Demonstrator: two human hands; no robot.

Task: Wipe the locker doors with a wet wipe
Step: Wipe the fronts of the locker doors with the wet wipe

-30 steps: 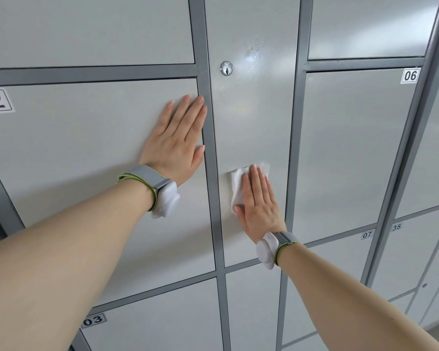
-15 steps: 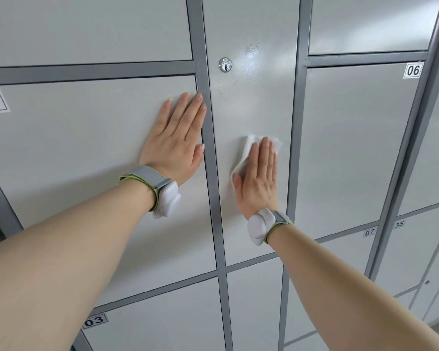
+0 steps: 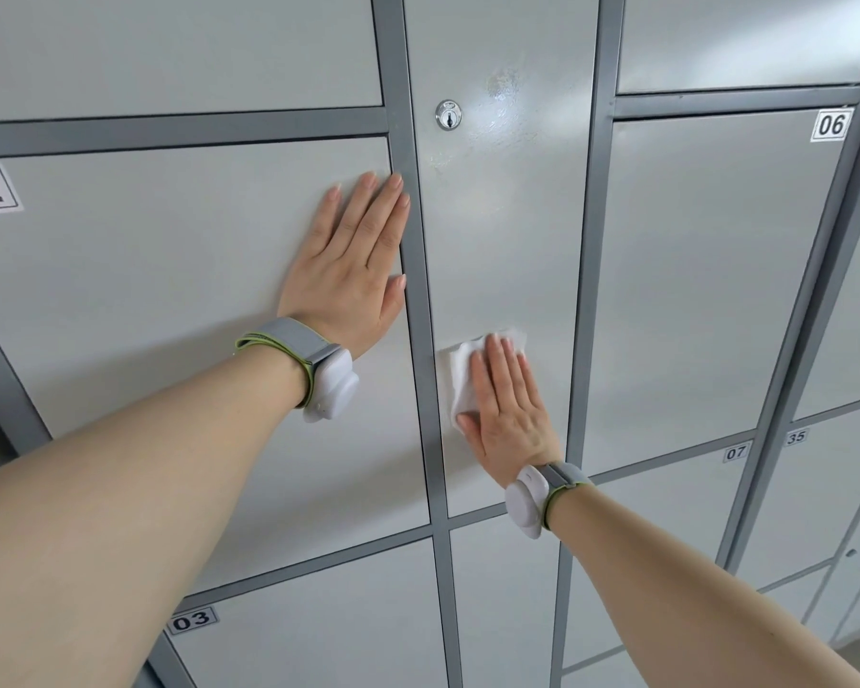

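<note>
White wet wipe (image 3: 460,377) flat low on narrow grey locker door (image 3: 502,216), door shut.

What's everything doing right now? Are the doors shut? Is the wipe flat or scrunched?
Left hand: flat on the left locker door, holding nothing.
Right hand: flat, pressing the wet wipe on the middle locker door.
Wet wipe: spread flat, partly under the fingers.
Middle locker door: shut, shiny wet-looking patch up top.
Lock: no key in it.
Left locker door: shut.
Door 06: shut.
</note>
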